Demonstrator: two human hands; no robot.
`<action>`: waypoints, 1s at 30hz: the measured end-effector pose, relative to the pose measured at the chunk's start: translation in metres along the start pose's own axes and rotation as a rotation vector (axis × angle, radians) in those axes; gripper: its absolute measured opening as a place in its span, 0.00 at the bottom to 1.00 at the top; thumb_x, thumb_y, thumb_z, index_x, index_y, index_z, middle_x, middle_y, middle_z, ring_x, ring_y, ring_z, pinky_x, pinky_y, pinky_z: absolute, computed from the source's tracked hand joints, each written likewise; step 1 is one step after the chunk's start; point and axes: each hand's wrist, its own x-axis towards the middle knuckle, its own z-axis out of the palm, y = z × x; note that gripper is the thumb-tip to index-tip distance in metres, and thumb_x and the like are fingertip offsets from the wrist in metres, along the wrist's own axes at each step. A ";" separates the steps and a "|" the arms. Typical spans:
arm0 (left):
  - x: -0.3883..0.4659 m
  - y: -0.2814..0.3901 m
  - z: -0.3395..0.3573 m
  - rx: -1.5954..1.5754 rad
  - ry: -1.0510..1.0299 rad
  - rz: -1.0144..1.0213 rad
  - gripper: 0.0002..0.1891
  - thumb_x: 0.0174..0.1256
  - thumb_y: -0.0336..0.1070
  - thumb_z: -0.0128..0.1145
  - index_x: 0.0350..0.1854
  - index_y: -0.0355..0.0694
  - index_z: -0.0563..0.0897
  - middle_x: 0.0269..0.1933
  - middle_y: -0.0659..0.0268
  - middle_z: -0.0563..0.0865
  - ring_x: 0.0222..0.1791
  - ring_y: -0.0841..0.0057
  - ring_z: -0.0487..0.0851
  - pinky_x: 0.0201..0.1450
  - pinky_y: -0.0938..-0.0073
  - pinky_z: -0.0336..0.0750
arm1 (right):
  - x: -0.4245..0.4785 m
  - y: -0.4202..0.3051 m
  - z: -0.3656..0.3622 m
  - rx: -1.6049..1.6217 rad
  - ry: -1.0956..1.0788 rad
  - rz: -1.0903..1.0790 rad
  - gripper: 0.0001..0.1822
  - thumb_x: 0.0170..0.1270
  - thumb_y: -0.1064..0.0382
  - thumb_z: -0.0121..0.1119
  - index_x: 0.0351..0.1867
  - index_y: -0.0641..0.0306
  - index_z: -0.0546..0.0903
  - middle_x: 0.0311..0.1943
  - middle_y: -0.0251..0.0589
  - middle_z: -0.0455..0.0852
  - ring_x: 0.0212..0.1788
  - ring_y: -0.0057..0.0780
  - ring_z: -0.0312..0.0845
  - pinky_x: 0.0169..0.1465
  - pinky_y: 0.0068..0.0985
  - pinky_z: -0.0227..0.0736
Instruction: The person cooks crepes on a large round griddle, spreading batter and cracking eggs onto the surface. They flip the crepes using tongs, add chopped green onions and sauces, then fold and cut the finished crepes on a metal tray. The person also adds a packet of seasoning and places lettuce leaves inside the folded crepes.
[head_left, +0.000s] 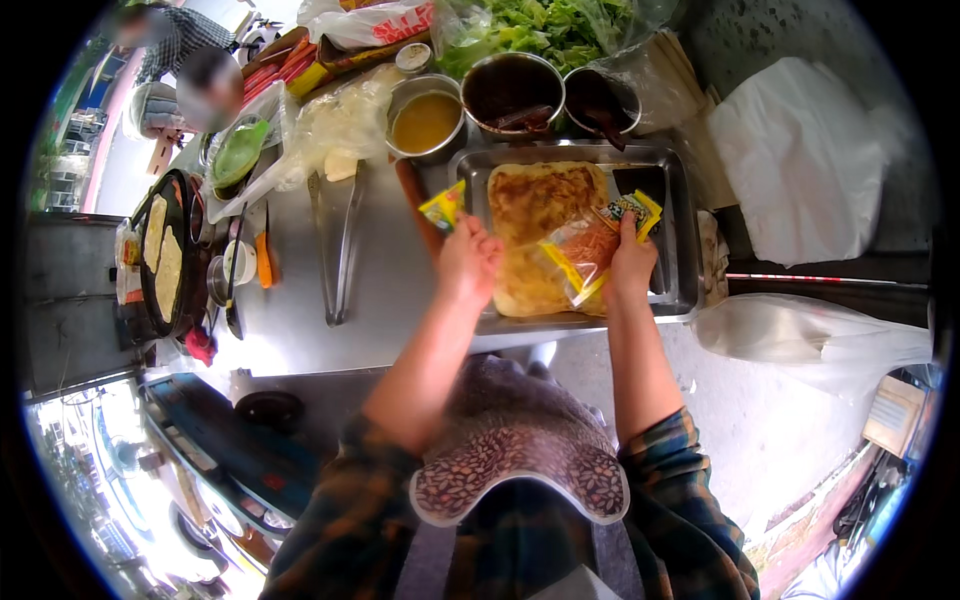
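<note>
In my left hand (469, 259) is a torn-off yellow and green strip of plastic packaging (445, 204), pinched between thumb and fingers. My right hand (634, 259) grips a partly clear, yellow-edged snack packet (581, 247) with thin orange-brown strips inside. Both hands are over a rectangular metal tray (469, 319). Beneath them in the tray lies a browned, square-cornered flatbread (540, 191), its upper part brushed with dark sauce. The packet hides part of its right side. A dark flat blade or plate (641, 180) rests at the tray's right, partly covered by the packet and hand.
Behind the tray stand a pot of yellowish liquid (426, 124), two dark sauce pots (514, 94) (600, 97) and bagged lettuce (532, 30). Metal tongs (341, 255) and an orange-handled knife (263, 259) lie left, before a round griddle (180, 255) with flatbreads. Two people are at far left.
</note>
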 end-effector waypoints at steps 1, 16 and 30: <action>-0.002 -0.001 -0.004 0.065 0.010 0.023 0.14 0.89 0.50 0.45 0.42 0.49 0.75 0.25 0.77 0.70 0.28 0.80 0.73 0.48 0.70 0.76 | 0.009 0.000 -0.002 -0.060 -0.012 -0.023 0.20 0.81 0.57 0.61 0.58 0.76 0.79 0.47 0.46 0.89 0.44 0.31 0.87 0.47 0.32 0.82; -0.011 -0.001 0.029 1.414 -0.286 0.865 0.12 0.65 0.32 0.73 0.50 0.38 0.90 0.38 0.64 0.79 0.35 0.74 0.79 0.37 0.73 0.74 | -0.001 -0.049 0.064 -0.403 -0.168 0.388 0.15 0.81 0.53 0.52 0.58 0.57 0.79 0.48 0.38 0.85 0.45 0.32 0.82 0.47 0.40 0.83; -0.017 0.025 0.039 1.341 -0.251 0.848 0.08 0.70 0.29 0.68 0.48 0.35 0.91 0.42 0.64 0.82 0.39 0.73 0.82 0.41 0.75 0.76 | 0.004 -0.041 0.038 -0.700 -0.332 -0.308 0.17 0.72 0.57 0.65 0.51 0.70 0.86 0.42 0.47 0.92 0.43 0.35 0.88 0.49 0.32 0.78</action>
